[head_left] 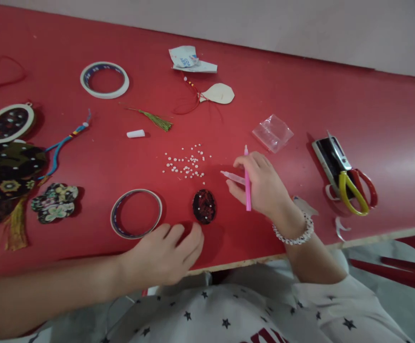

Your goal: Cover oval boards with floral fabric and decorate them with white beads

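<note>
Right hand (pixel 262 186) closed around a pink pen (pixel 247 190) and a translucent tube (pixel 233 177), just above a dark beaded oval (pixel 204 206) on the red table (pixel 300 95). Left hand (pixel 164 252) loosely curled, any hold hidden, fingertips just below the oval, beside a tape ring (pixel 136 214). Small white pearls (pixel 186 162) scattered above.

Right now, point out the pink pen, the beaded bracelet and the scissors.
Pink pen (pixel 247 196): head view, on the lower barrel.
Beaded bracelet (pixel 295 240): head view, on its lowest beads.
Scissors (pixel 347 195): head view, on the yellow handle loop.
</note>
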Demonstrator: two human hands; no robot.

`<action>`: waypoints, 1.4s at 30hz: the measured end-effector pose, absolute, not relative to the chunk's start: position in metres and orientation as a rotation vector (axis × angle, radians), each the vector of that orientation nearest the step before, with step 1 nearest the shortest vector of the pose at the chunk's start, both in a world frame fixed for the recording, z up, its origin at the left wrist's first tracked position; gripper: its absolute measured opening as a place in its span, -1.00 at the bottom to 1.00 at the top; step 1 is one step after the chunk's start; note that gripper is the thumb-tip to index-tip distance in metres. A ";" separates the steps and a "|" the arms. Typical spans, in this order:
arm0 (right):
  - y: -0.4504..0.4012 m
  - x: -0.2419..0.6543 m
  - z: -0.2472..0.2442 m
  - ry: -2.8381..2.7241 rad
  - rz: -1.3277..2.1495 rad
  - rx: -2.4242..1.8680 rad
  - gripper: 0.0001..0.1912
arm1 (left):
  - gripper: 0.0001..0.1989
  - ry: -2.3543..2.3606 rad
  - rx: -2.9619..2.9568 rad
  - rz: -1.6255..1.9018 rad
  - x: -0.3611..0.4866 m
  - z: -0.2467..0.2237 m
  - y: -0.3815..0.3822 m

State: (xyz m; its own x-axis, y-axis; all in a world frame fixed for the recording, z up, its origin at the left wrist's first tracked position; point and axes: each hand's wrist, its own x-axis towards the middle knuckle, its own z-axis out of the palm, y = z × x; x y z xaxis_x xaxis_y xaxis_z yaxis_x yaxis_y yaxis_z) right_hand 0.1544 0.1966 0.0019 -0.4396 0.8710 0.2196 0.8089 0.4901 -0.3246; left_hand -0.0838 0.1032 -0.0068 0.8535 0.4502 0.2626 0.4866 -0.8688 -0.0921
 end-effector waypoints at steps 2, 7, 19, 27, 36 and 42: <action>0.194 0.155 -0.004 -2.445 0.249 -1.442 -0.83 | -0.68 -0.792 -2.820 -0.277 -0.087 -0.009 0.107; 0.190 0.155 -0.015 -2.401 0.273 -1.384 -0.91 | -0.60 -0.825 -2.817 -0.183 -0.087 -0.012 0.116; 0.174 0.145 -0.004 -2.072 0.823 -1.254 -0.84 | -0.64 -0.872 -2.835 -0.201 -0.085 -0.015 0.118; 0.172 0.144 -0.010 -1.864 1.022 -1.365 -0.83 | -0.60 -0.795 -2.865 -0.177 -0.090 -0.015 0.118; 0.174 0.148 -0.010 -1.915 1.007 -1.358 -0.80 | -0.61 -0.804 -2.879 -0.223 -0.090 -0.017 0.120; 0.177 0.147 0.000 -2.109 0.833 -1.257 -0.93 | -0.65 -0.844 -2.896 -0.226 -0.087 -0.012 0.123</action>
